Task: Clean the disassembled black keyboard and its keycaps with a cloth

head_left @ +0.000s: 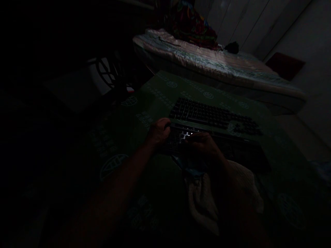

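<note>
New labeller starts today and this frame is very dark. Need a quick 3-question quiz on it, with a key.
1. True or false: the left hand rests on the far keyboard.
2. What lies just behind the right hand, nearer the camera? A) a pale towel B) a book C) a plate
3. Fill in: the right hand lies over the keys of the ___ keyboard.

Key
1. False: it is at the left end of the near keyboard.
2. A
3. near
</note>
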Action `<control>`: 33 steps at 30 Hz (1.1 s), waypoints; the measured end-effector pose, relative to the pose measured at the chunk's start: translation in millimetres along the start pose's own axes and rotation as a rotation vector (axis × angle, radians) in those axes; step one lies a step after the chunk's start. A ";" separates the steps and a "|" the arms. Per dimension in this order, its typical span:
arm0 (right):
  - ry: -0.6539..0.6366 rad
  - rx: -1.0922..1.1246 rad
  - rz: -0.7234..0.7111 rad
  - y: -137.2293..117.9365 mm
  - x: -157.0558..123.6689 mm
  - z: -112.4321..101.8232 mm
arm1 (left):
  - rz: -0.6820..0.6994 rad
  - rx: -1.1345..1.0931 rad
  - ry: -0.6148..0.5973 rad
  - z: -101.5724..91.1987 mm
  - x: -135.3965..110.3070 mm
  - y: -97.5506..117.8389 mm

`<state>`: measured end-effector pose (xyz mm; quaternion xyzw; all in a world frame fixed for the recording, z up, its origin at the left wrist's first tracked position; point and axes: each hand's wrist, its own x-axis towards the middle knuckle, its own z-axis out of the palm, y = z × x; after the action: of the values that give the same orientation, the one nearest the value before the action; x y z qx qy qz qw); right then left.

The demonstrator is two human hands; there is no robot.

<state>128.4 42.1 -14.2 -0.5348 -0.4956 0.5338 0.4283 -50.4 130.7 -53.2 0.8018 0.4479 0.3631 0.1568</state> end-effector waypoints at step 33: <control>-0.038 0.043 0.079 -4.7 -5.2 1.4 | -0.016 -0.007 -0.008 -0.9 -0.9 1.5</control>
<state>126.9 37.5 -8.9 -0.5346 -0.4704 0.5708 0.4087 -50.4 129.0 -52.1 0.7991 0.4525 0.3601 0.1644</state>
